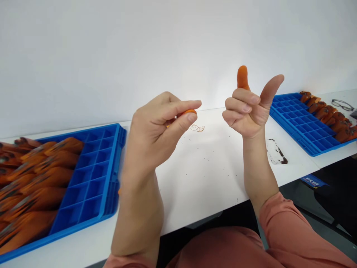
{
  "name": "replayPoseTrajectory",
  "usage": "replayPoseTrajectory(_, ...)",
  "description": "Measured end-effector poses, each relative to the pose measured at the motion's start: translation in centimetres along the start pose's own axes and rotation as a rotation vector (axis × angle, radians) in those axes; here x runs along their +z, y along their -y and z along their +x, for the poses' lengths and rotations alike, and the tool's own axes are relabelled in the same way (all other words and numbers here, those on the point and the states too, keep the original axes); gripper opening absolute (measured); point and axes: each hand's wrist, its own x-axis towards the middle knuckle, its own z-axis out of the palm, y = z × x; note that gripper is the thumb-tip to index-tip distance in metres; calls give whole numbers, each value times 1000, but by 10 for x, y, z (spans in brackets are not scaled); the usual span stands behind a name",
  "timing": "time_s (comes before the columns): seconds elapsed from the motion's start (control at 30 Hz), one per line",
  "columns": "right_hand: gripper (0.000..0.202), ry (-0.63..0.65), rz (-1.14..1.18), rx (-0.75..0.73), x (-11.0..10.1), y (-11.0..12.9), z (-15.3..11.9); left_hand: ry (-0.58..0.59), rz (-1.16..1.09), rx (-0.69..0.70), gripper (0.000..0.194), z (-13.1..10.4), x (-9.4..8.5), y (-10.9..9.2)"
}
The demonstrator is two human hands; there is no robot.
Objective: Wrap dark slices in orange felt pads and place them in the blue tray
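Orange fabric-like covering [242,76] sheathes the raised forefinger of the right hand [247,111], which is held up above the table [200,182] with its palm towards the wearer. Its thumb stretches out to the right, well apart from the forefinger, and the other three fingers curl in towards the palm; the grip is released. The left hand [160,128] is raised too, grasping a small orange piece [190,111] between thumb and fingers; most of that piece is hidden, and only a rounded edge shows past the thumb. The two hands are apart.

Beyond and below them, a thin tangled thread [198,128] lies on the white table, with dark specks scattered around and a blackish smudged outline [279,152] near the right forearm. To the left sits a blue compartment tray [110,182], its left part filled with rows of orange items [55,163], blurred, and its right columns bare. Another blue tray [299,121] stands on the right, with similar orange pieces [326,113] along its far right side. Black-rimmed glasses [342,105] rest just past it. Salmon-coloured sleeves [287,219] cover the upper arms.
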Motion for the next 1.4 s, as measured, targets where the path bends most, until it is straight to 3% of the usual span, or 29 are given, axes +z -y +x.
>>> replayPoseTrajectory(0.07, 79, -10, -106, -7, 17, 5, -4, 18, -8, -105, 13, 0, 1, -1)
replayPoseTrajectory(0.17, 58, -68, -236, -21, 47, 12, -16, 22, -71, -211, 13, 1, 6, -1)
replayPoseTrajectory(0.27, 49, -99, -333, -22, 70, 16, -27, 1, -127, -252, 17, 1, 12, 1)
replayPoseTrajectory(0.37, 48, -104, -394, -9, 80, 17, -34, -9, -143, -267, 19, 0, 17, 0)
replayPoseTrajectory(0.67, 23, -40, -430, -54, 84, 7, -47, -14, -145, -290, 5, -26, 15, -11)
replayPoseTrajectory(0.9, 9, 15, -366, 0, 92, -12, -62, 8, -140, -239, 4, -57, 8, 6)
replayPoseTrajectory(1.2, 17, 4, -248, 126, 79, -59, -70, -25, -200, -363, 18, -89, 13, 38)
replayPoseTrajectory(1.4, 40, -43, -296, 258, 80, -76, -76, -10, -34, -256, 23, -99, 20, 49)
